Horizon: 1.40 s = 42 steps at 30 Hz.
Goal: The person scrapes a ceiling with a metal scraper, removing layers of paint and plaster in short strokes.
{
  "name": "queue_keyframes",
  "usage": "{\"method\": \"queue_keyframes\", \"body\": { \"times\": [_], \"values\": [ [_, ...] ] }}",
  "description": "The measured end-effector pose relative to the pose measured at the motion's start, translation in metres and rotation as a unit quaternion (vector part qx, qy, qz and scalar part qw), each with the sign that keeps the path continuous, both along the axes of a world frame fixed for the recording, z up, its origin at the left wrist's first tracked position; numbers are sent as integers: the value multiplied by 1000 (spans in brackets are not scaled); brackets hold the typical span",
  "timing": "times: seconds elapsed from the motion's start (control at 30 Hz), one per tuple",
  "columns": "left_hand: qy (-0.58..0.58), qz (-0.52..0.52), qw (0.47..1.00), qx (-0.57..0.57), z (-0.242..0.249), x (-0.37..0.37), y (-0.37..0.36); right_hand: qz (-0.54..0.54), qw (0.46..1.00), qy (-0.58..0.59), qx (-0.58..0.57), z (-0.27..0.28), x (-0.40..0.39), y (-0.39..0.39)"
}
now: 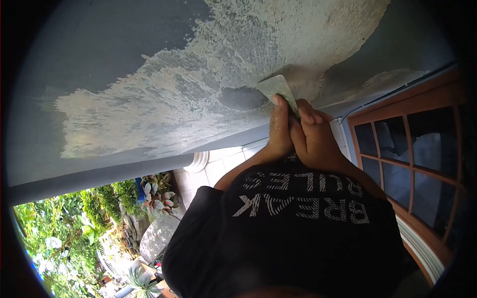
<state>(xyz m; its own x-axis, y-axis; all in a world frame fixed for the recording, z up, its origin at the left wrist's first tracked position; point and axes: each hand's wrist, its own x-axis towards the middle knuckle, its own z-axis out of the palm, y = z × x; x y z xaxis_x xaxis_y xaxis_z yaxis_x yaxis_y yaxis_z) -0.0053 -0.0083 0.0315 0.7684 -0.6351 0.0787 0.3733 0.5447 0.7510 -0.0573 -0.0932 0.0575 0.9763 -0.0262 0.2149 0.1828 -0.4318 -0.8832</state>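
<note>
At the far left of my view I see the garden [74, 233], thick with green leaves, and just to its right a cluster of potted succulents [158, 193] sitting near the edge of a white tiled floor [221, 166]. Above all of this stretches the grey painted surface [99, 54], which fills the upper part of the frame. A wide patch of it is stripped down to pale, rough plaster [198, 84], with ragged edges where the grey coat gives way. A small island of grey paint [242, 98] sits within the bare area, just left of the tool.

Moving toward the middle, I see the scraper [277, 89], its flat pale blade pressed against the surface at the border of the stripped patch. Both of my hands are wrapped together around its handle, which is hidden inside the grip. My left hand [279, 134] is closed on the handle with one finger stretched up along the back of the blade. My right hand [315, 139] is clenched tight against the left one, fingers curled over the same handle. Below the hands, a black shirt [298, 223] with pale block lettering covers the lower centre of the frame.

At the right edge I see a wooden door [412, 149] with a grid of dark glass panes set in a reddish-brown frame.
</note>
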Motion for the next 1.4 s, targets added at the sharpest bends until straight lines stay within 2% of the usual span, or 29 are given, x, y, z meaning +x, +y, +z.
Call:
{"method": "queue_keyframes", "body": {
  "times": [0.07,0.17,0.27,0.37,0.47,0.53,0.57,0.7,0.8,0.9,1.0,1.07,1.2,1.27,1.4],
  "values": [
    [27,-13,999,-26,-5,-2,-1,-40,994,-77,-67,-7,-1,3],
    [29,1,999,-24,-7,1,6,-7,995,-65,-75,-8,1,7],
    [13,2,1000,-7,0,-5,4,12,999,23,-21,2,-1,0],
    [8,6,1000,-16,3,1,0,-34,999,-19,-10,0,-2,2],
    [-2,52,998,-33,-2,5,13,45,998,-11,-40,0,14,12],
    [-16,86,996,-20,1,10,22,54,998,-19,-13,-4,17,16],
    [4,71,997,-38,5,5,19,40,999,-32,-8,-3,14,15],
    [-5,-27,999,22,0,3,5,-16,997,-69,-13,-9,4,3],
    [-5,16,999,-31,-3,8,15,35,999,0,-19,-2,11,12],
    [-45,27,997,-55,-6,13,23,65,997,-4,-34,-1,22,17],
    [-47,-30,997,-51,-6,9,13,31,999,-15,-33,-2,5,6],
    [-80,-41,996,4,-3,9,10,7,999,-15,-37,-4,5,4],
    [-45,-15,995,-90,-21,15,16,31,999,9,-42,-3,12,15],
    [-29,6,997,-77,-6,12,21,33,999,3,-37,-1,11,15],
    [-34,-56,998,-27,-5,6,10,-14,999,-16,-29,-3,3,10]
  ]
}}
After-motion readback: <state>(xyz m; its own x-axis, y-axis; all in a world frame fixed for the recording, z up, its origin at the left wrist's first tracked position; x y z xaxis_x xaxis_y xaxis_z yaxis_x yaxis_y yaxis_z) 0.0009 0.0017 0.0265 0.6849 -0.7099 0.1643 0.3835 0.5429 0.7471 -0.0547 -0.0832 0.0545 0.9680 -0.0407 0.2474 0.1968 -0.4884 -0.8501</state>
